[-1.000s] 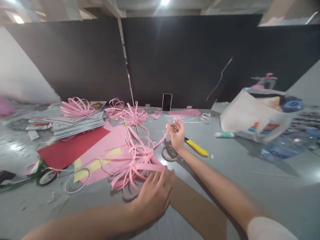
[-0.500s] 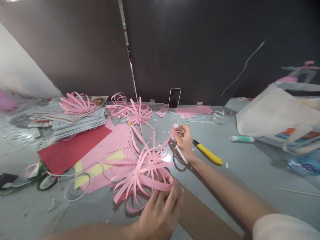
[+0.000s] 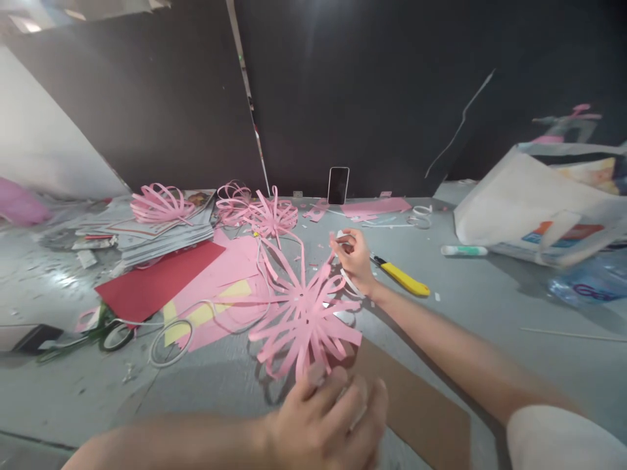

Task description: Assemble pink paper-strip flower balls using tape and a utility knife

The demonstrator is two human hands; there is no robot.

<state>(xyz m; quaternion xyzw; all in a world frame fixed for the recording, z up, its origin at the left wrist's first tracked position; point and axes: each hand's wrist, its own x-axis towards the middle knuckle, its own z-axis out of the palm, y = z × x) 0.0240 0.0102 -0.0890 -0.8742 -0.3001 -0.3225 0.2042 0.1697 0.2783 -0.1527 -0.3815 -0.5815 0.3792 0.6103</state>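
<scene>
A pink paper-strip flower (image 3: pixel 308 316) with strips radiating from its centre lies in the middle of the table. At its near edge is my left hand (image 3: pixel 333 414), fingers curled and thumb against a strip tip. Beyond the flower on the right, my right hand (image 3: pixel 353 258) pinches the end of a pink strip, with a small white piece at the fingertips. A white strip or band shows under the right wrist. More looped pink strip flowers (image 3: pixel 274 215) sit further back.
A yellow-handled cutter (image 3: pixel 404 279) lies right of my right hand, near a capped marker (image 3: pixel 464 250) and a white bag (image 3: pixel 509 202). A phone (image 3: pixel 337 186) leans at the back. Red paper (image 3: pixel 159 281), scissors (image 3: pixel 115 334) and stacked papers (image 3: pixel 161 238) are left; cardboard (image 3: pixel 416 398) is in front.
The flower has turned and spread flatter, its strips fanning more evenly. My left hand has shifted slightly nearer and right. My right hand still pinches at the strip's end. The view has shifted a little.
</scene>
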